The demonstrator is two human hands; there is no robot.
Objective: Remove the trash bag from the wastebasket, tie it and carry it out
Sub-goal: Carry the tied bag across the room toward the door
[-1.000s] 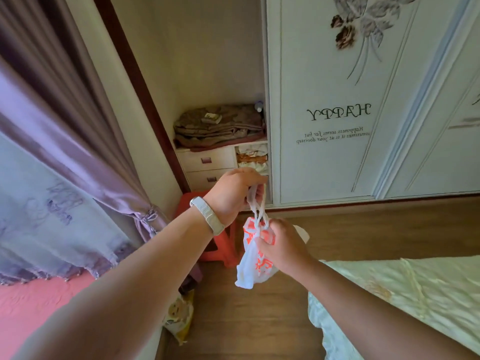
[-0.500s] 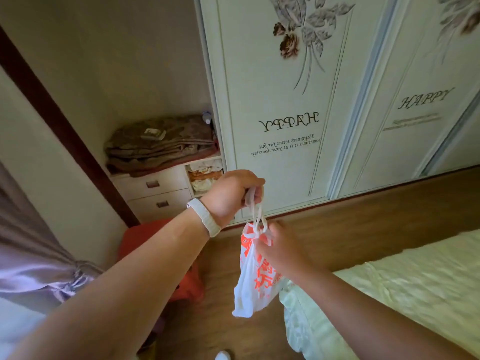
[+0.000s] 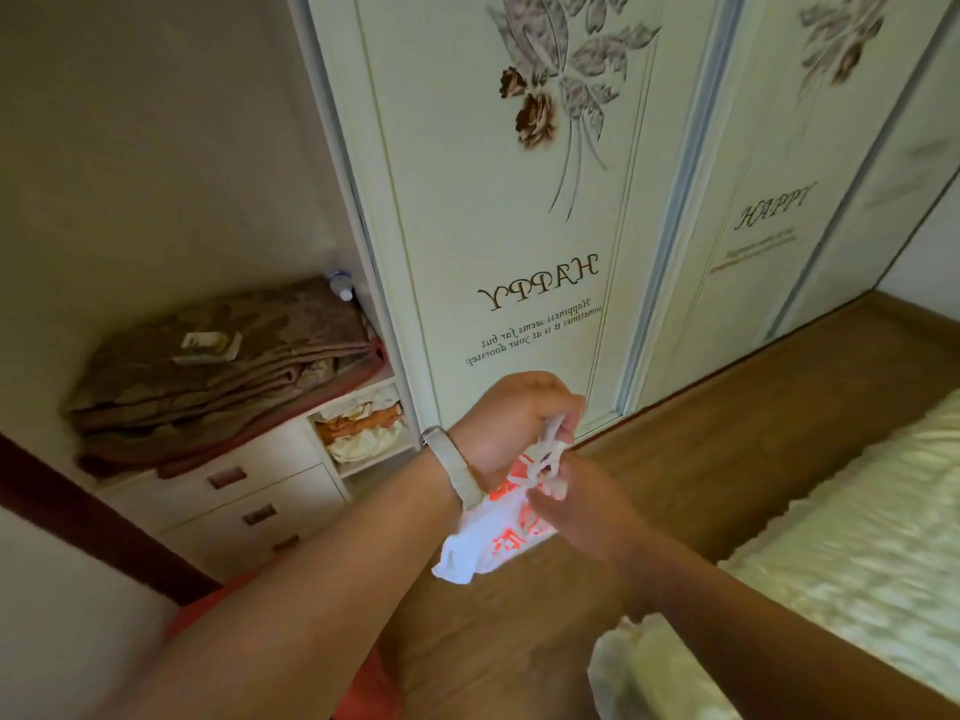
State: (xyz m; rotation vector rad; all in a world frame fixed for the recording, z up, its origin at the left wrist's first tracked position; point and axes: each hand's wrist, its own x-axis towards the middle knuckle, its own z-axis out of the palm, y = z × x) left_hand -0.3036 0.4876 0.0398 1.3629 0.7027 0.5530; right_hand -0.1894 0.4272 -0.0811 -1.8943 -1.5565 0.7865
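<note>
Both grips are clamped on the trash bag [image 3: 496,537]: our left hand [image 3: 511,423] pinches the twisted handles up top, our right hand [image 3: 582,504] closes on the knot just below. So the white and orange bag hangs in the air between them, over the wood floor [image 3: 701,433]. Bed [image 3: 857,537] sits to the right, wardrobe doors [image 3: 519,200] straight ahead, and a drawer unit [image 3: 249,501] with a folded blanket [image 3: 223,371] off left. Nothing touches the bag. Left wrist is bent, watch band [image 3: 457,472] showing; both forearms reach forward.
</note>
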